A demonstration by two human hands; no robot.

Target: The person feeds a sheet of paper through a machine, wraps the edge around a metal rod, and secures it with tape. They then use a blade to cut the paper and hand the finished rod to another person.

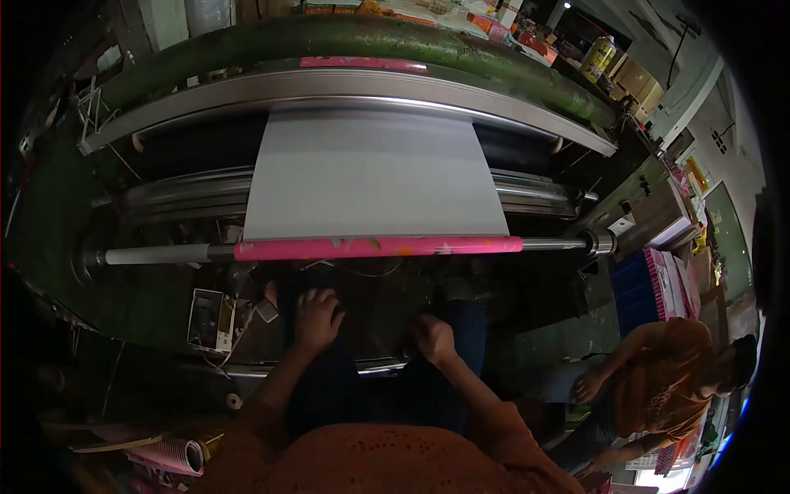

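Observation:
My left hand (319,319) rests on my left knee, fingers spread and holding nothing. My right hand (433,339) lies by my right thigh with its fingers curled closed; whether anything is inside is hidden. In front of both hands, a pink patterned roll (378,248) is wound on a metal shaft (553,244). A wide white sheet (374,177) runs down to it from under a metal bar (354,86). Neither hand touches the roll or the sheet.
A green roller (346,37) spans the machine's back. A small open box (211,319) with wires is at my left. A co-worker in an orange shirt (671,379) is at the right, near pink and blue stacked material (650,284). A pink-edged roll (177,454) lies lower left.

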